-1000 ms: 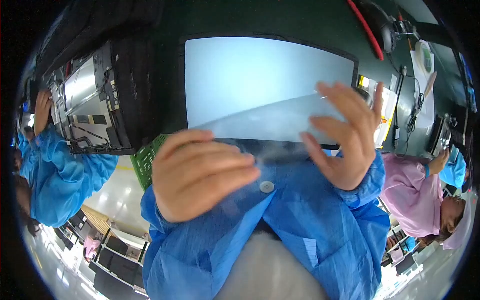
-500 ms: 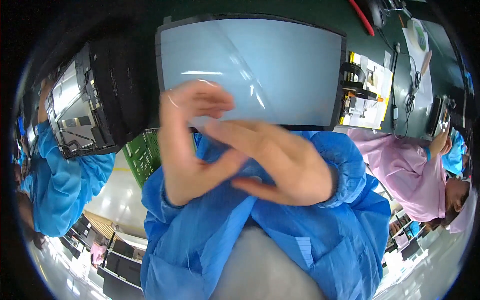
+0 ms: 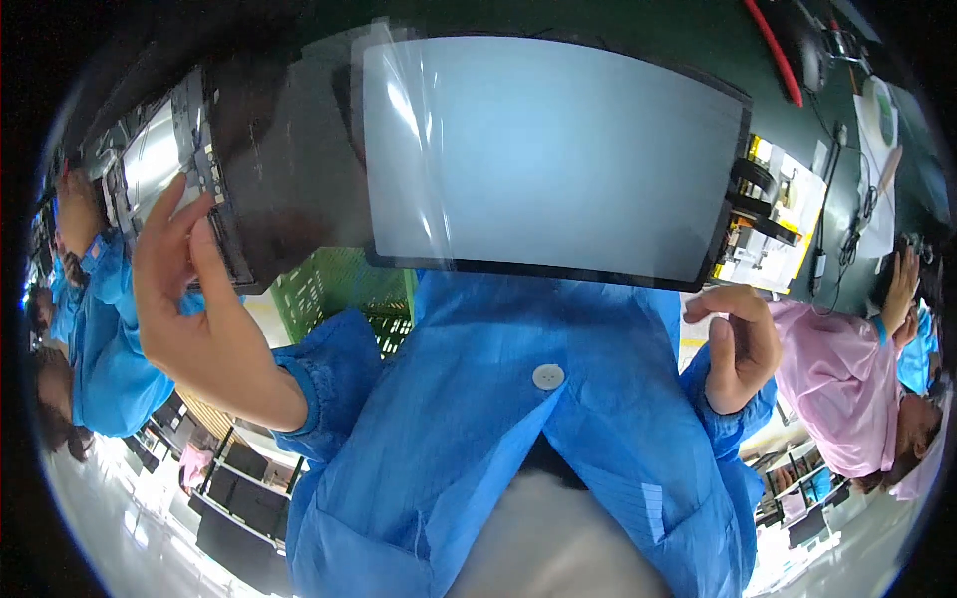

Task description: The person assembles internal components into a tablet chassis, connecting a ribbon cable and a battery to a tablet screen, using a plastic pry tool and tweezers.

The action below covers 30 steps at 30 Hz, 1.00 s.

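Observation:
A flat display panel (image 3: 558, 159) with a pale screen and black border lies on the bench in front of me. Across its left end stretches a clear plastic film (image 3: 411, 110), creased and shiny, running leftward over the dark surface. My left hand (image 3: 204, 299) is at the film's left side, thumb and fingers drawn together on what looks like its edge; the exact grip is hard to see. Near the panel's lower right corner, my right hand (image 3: 738, 344) hovers with loosely curled fingers, thumb apart, holding nothing.
An opened device frame (image 3: 159, 159) stands at the left, beside a co-worker in blue. Below the bench edge is a green perforated crate (image 3: 339, 284). Ribbon cables (image 3: 763, 204) and a circuit board (image 3: 778, 239) extend from the panel's right side. Another co-worker in pink (image 3: 832, 384) sits at the right.
My hands were close together over the panel's lower edge; they have since parted, left hand leftward and right hand rightward. The film has shifted left across the screen, uncovering more of it.

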Available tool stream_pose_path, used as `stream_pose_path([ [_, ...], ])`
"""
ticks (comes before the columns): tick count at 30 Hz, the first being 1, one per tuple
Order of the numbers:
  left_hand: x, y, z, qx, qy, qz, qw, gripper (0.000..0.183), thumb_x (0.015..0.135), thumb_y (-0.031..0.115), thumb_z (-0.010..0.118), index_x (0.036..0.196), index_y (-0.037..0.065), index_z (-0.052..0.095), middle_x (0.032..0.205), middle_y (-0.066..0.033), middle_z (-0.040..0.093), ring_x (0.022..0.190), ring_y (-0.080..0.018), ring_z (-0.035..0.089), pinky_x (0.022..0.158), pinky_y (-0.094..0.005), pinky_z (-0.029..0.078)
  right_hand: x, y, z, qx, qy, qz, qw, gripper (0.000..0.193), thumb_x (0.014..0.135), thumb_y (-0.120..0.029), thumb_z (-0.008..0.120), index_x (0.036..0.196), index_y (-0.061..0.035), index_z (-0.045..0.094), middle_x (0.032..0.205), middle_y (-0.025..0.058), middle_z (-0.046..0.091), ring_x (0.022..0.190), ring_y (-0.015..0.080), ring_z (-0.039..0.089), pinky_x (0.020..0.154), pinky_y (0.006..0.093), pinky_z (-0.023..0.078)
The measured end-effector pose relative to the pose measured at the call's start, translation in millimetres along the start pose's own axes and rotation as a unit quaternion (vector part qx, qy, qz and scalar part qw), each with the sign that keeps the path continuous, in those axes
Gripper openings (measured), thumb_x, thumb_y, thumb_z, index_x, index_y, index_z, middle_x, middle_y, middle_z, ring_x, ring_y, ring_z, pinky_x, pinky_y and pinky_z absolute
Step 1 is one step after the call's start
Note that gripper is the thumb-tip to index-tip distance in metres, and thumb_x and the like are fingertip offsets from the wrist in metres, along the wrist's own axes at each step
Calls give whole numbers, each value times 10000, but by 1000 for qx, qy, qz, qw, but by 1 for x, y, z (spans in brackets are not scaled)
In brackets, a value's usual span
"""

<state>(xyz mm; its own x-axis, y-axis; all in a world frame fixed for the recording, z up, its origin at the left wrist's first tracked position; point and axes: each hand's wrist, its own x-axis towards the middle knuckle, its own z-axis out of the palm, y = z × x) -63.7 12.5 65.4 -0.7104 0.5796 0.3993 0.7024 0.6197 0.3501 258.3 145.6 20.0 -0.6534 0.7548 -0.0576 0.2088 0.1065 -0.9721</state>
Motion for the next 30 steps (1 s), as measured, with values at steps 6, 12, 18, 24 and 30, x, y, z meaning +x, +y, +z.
stream_pose_path([
  [6,6,-8,0,23,-38,-21,999,265,898,111,535,1126,9,620,967,-108,679,896,-148,626,777,-259,478,-6,7,-1,-4,2,32,999,158,886,-33,476,932,95,556,799,168,600,673,187,593,629,267,474],
  [12,9,-17,1,25,-21,24,999,231,890,140,555,1083,70,662,917,-83,698,852,-144,655,727,-251,495,-6,9,-1,26,43,64,997,176,914,-55,453,946,89,549,791,157,601,674,178,587,628,274,477],
  [18,18,-28,-5,42,-59,79,994,208,887,146,568,1051,72,673,920,-82,698,870,-150,663,740,-249,508,-1,8,1,30,47,39,998,164,912,-35,448,950,88,548,800,174,592,664,178,580,624,271,469],
  [24,19,-26,-5,31,-59,69,995,201,888,151,572,1039,65,674,932,-93,696,888,-174,666,741,-260,519,0,7,1,20,52,37,998,164,910,-34,449,952,92,545,801,176,591,655,180,581,626,271,471],
  [30,16,-27,-8,5,-67,61,996,211,894,155,567,1057,66,668,947,-96,694,893,-172,666,751,-266,526,-9,12,-8,34,-21,103,994,180,902,-53,469,938,77,589,818,164,625,683,185,592,641,281,473],
])
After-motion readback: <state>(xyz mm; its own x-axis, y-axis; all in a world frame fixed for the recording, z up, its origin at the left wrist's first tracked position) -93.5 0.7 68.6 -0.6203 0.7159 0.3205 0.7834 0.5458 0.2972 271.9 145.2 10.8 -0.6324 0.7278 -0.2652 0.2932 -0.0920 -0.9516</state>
